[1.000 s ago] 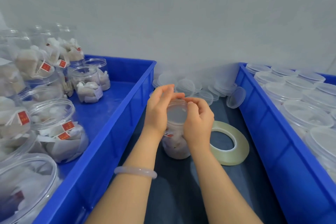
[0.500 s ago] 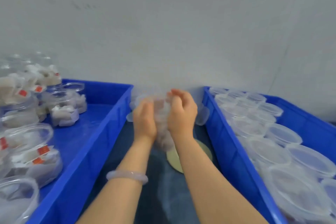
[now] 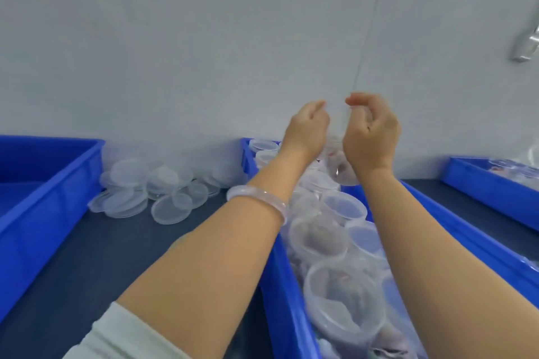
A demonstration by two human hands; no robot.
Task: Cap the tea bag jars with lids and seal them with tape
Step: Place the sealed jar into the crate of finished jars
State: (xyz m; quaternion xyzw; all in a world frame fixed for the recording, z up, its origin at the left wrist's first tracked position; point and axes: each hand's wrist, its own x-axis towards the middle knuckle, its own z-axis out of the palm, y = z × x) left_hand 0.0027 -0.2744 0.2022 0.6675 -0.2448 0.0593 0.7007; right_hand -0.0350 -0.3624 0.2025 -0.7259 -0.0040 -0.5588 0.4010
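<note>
My left hand (image 3: 307,129) and my right hand (image 3: 370,132) are raised over the right blue bin (image 3: 280,294), both curled round a clear tea bag jar (image 3: 339,166) held between them. The jar is blurred; its lower part with tea bags shows under my right wrist, and I cannot make out its lid. The bin below holds several capped clear jars (image 3: 342,207). A pile of loose clear lids (image 3: 151,186) lies on the dark table against the wall. No tape roll is in view.
A second blue bin (image 3: 43,207) stands at the left, its contents out of view. A third blue bin (image 3: 490,192) with clear items sits at the far right. The grey wall stands close behind. A pale bangle is on my left wrist.
Both hands have lifted the jar off the table and carried it right, above the bin of capped jars. The view swung right; the tape roll and the open jars dropped out of sight.
</note>
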